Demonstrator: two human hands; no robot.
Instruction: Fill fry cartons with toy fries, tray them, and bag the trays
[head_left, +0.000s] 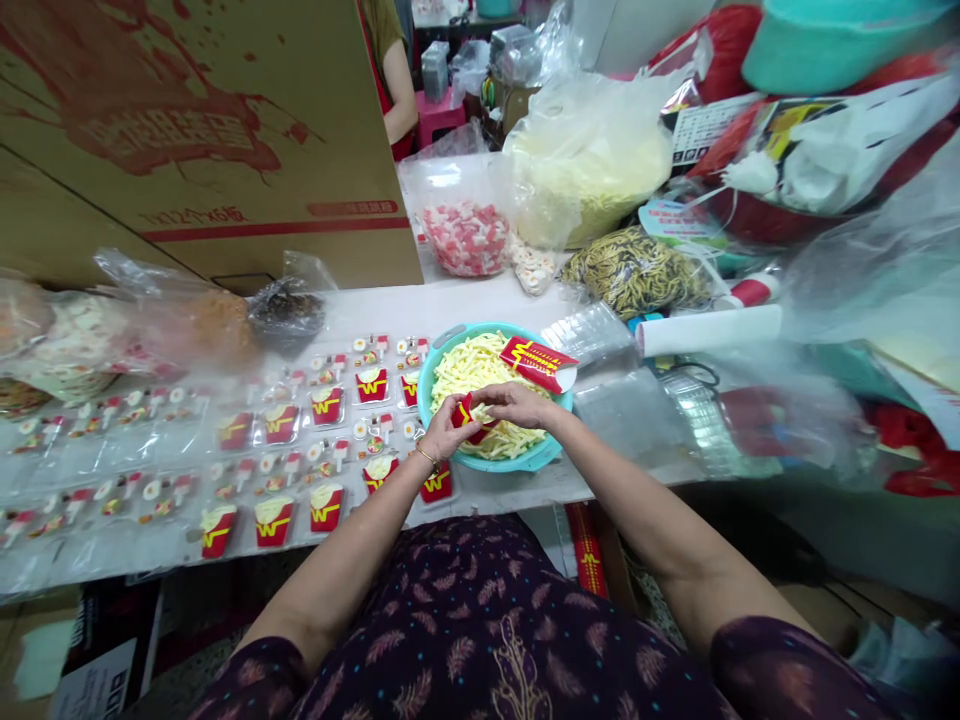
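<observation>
Over a turquoise basin (433, 372) heaped with pale yellow toy fries (469, 362), my left hand (444, 432) grips a small red fries box (463, 412) with a yellow mark. My right hand (517, 404) is at the box's opening, its fingers pinched on a few pale toy fries (481, 411). A stack of flat red fries boxes (538, 362) lies across the basin's upper right rim. To the left, several filled red fries boxes (326, 508) sit in clear trays on the table, beside small toy food pieces.
A large cardboard carton (225, 130) stands at the back left. Behind the basin are bags of pink-white pieces (466, 238), pale yellow pieces (592, 190) and dark yellow strands (637, 272). Clear plastic trays (589, 335) lie to the right. Another person's arm (400, 90) shows beyond the carton.
</observation>
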